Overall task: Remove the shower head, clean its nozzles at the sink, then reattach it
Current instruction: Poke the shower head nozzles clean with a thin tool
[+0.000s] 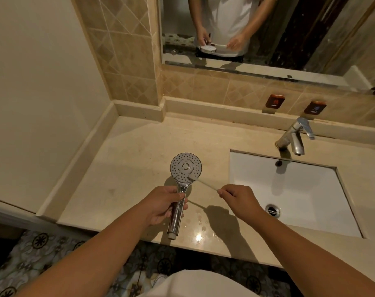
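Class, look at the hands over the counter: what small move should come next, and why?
Probably a short scrub across the nozzles. The left hand grips the shower head by its handle, face up, and the right hand pinches a thin brush whose tip already rests at the face's lower edge; most nozzles lie beyond it.

dim warm light, glare on wet counter, edges warped

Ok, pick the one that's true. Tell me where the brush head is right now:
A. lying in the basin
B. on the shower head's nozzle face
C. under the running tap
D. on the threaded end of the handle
B: the right hand pinches the thin white brush, its tip touching the lower right edge of the shower head nozzle face, while the left hand grips the chrome handle.
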